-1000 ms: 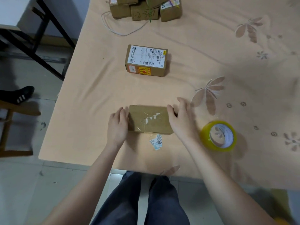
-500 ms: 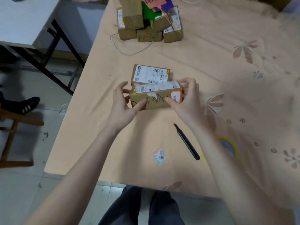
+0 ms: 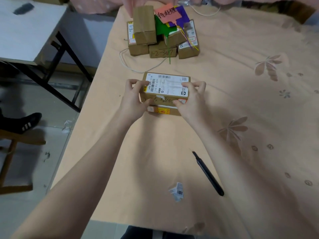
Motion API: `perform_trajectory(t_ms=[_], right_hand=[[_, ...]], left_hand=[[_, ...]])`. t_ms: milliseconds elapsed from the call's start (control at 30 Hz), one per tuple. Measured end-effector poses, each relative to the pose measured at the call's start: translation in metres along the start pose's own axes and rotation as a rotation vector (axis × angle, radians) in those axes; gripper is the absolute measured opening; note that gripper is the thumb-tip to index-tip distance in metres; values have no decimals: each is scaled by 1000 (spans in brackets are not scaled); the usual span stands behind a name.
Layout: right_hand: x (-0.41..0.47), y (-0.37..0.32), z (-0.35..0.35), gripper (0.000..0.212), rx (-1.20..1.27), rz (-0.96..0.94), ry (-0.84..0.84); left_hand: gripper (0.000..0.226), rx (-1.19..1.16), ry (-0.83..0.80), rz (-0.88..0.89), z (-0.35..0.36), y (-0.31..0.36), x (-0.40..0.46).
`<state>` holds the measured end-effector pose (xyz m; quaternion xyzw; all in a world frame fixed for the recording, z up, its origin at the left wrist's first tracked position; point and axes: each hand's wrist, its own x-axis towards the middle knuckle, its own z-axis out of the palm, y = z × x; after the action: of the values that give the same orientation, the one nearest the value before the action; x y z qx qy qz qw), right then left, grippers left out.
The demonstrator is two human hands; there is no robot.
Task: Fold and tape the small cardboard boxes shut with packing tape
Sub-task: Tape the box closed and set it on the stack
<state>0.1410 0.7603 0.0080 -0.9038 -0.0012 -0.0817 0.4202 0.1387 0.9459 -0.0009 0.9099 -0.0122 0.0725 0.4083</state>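
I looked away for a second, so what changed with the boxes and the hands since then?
Both hands, left hand and right hand, lifted the taped box off the tablecloth, turned it label-up and carried it away from the person, onto the labelled box. The pen it covered now shows. The label scrap and box pile stayed.

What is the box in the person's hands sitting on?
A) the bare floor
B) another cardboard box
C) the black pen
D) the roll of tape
B: the labelled box, gripped at its ends by the left hand and the right hand, sits on top of another cardboard box whose orange sticker shows just beneath it.
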Motion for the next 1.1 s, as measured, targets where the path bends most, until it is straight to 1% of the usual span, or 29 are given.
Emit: perform_trajectory(t_ms=[200,300,367,500,567,667,733,800,933,1100], right_hand=[[-4,11,7,57,-87,10,-24],[-5,6,5,71,-178,3,-74],[-8,-1,-1,76,-168,17,-86],[-19,-13,-33,75,-84,11,-35],[-28,-16,-58,72,-39,5,9],[-44,-16,-103,63,44,22,118],[-61,-11,-141,59,113,99,192],[-81,-2,-179,56,179,173,261],[-129,17,-260,51,195,221,415],[-203,46,-371,48,165,235,549]], left_hand=[[54,60,-65,-31,1,-3,3],[57,86,-67,-66,-9,9,2],[63,46,-57,-73,-17,21,-1],[66,-36,-76,-4,-29,44,-16],[65,-73,-101,36,-31,62,-26],[53,-132,-141,80,-28,99,-38],[49,-209,-226,62,-21,130,-47],[47,-275,-319,83,-11,163,-57],[44,-301,-395,262,20,240,-84],[42,-320,-481,506,87,350,-134]])
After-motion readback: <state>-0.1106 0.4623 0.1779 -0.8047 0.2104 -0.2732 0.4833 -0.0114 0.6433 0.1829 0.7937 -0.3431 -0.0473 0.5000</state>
